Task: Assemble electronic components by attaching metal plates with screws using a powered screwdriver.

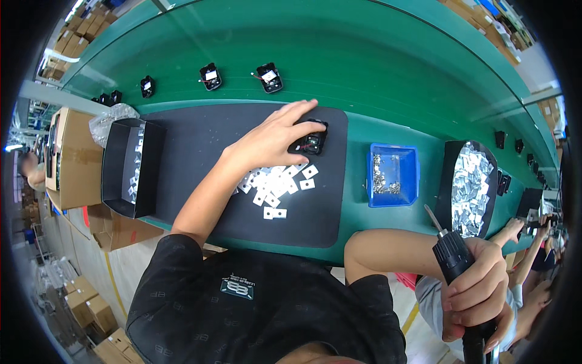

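My left hand (273, 138) reaches over the dark mat, its index finger and thumb around a small black plastic housing (313, 143) with electronic parts inside; the other fingers stretch past it. Just below lies a loose pile of small white square pieces with dark centres (273, 183). My right hand (479, 291) is wrapped round a black electric screwdriver (453, 255), raised at the lower right. Its bit points up and left, clear of the housing. Between the hands, a blue bin (394, 199) holds small metal screws (380, 176).
A black tray (115, 173) with white pieces stands left, beside a cardboard box (85, 158) and a clear plastic bag (112, 118). Another black bin (445, 182) holds many shiny pieces (471, 191). Several black housings (268, 77) lie along the green belt (351, 54). Other people work at right.
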The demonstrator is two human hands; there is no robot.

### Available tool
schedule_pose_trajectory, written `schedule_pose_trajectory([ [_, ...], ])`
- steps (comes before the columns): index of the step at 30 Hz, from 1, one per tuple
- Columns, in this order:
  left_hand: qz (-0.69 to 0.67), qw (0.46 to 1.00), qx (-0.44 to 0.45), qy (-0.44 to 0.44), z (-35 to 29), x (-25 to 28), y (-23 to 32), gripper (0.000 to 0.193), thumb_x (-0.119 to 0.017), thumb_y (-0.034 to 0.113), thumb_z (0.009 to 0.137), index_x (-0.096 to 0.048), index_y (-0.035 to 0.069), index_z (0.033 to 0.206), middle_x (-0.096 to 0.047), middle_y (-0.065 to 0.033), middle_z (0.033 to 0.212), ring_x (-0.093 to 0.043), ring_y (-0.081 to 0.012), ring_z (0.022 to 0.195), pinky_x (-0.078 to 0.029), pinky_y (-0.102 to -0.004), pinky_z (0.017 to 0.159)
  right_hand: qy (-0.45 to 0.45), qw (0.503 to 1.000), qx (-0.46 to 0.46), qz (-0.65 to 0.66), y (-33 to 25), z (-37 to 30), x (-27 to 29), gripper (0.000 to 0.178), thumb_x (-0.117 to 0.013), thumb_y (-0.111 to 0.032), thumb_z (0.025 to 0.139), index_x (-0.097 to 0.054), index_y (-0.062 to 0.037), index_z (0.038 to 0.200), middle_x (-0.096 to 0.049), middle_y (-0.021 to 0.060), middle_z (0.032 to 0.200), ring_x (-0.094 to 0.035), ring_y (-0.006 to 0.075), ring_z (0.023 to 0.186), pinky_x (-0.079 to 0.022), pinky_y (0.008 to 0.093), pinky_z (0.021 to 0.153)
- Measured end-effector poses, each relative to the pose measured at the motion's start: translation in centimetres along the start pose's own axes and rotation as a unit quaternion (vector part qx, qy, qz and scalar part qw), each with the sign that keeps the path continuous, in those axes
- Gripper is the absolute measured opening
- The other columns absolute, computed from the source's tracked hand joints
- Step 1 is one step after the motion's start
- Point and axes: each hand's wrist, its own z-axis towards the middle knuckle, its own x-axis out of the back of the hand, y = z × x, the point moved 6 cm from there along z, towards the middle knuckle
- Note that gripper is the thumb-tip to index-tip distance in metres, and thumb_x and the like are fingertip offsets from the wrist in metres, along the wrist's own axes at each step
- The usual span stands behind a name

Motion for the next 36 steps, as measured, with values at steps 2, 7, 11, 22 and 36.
schedule_pose_trajectory([
  [2, 0.004, 1.000, 0.017, 0.015, -1.8, 1.1, -0.1, 0.060, -0.077, 0.019, 0.071, -0.054, 0.011, 0.127, -0.041, -0.0180, 0.141, -0.038, -0.0365, 0.130, -0.035, -0.0455, 0.106, 0.000, 1.000, 0.002, 0.008, 0.1, 0.0, -0.2, 0.039, -0.078, -0.006, 0.067, -0.065, -0.0164, 0.102, -0.062, -0.0054, 0.064, -0.060, 0.0050, 0.050, -0.053, 0.0179, 0.051],
  [7, 0.000, 0.988, 0.136, 0.079, -8.2, 2.9, -1.6, 0.041, -0.073, 0.015, 0.074, -0.062, 0.006, 0.112, -0.056, -0.0119, 0.116, -0.053, -0.0306, 0.107, -0.045, -0.0391, 0.092, -0.011, 1.000, -0.017, -0.013, -0.1, 0.0, -0.6, 0.039, -0.078, -0.008, 0.068, -0.065, -0.0173, 0.104, -0.062, -0.0058, 0.066, -0.061, 0.0042, 0.051, -0.053, 0.0165, 0.052],
  [11, 0.032, 0.977, 0.177, 0.114, -11.2, 2.2, -1.3, 0.029, -0.074, 0.013, 0.073, -0.067, 0.004, 0.100, -0.060, -0.0093, 0.099, -0.057, -0.0271, 0.091, -0.047, -0.0356, 0.081, -0.014, 1.000, -0.011, -0.004, 0.6, 0.1, -0.8, 0.039, -0.077, -0.008, 0.069, -0.064, -0.0180, 0.104, -0.062, -0.0061, 0.066, -0.060, 0.0039, 0.052, -0.052, 0.0160, 0.052],
  [22, -0.006, 0.974, 0.208, 0.091, -9.5, 1.0, -1.5, 0.017, -0.072, 0.008, 0.073, -0.067, 0.004, 0.089, -0.064, -0.0080, 0.091, -0.058, -0.0258, 0.081, -0.048, -0.0343, 0.077, -0.052, 0.998, -0.019, 0.005, 1.5, 0.4, -1.2, 0.038, -0.079, -0.009, 0.071, -0.064, -0.0156, 0.106, -0.063, -0.0051, 0.067, -0.062, 0.0053, 0.053, -0.054, 0.0176, 0.053],
  [36, -0.121, 0.969, 0.160, 0.147, -0.5, 0.2, -1.1, 0.012, -0.073, 0.010, 0.074, -0.067, 0.004, 0.083, -0.062, -0.0083, 0.094, -0.059, -0.0269, 0.091, -0.047, -0.0358, 0.080, -0.047, 0.999, -0.001, 0.007, 1.6, 0.4, -0.8, 0.034, -0.080, -0.010, 0.070, -0.065, -0.0140, 0.101, -0.065, -0.0026, 0.066, -0.063, 0.0071, 0.052, -0.055, 0.0197, 0.051],
])
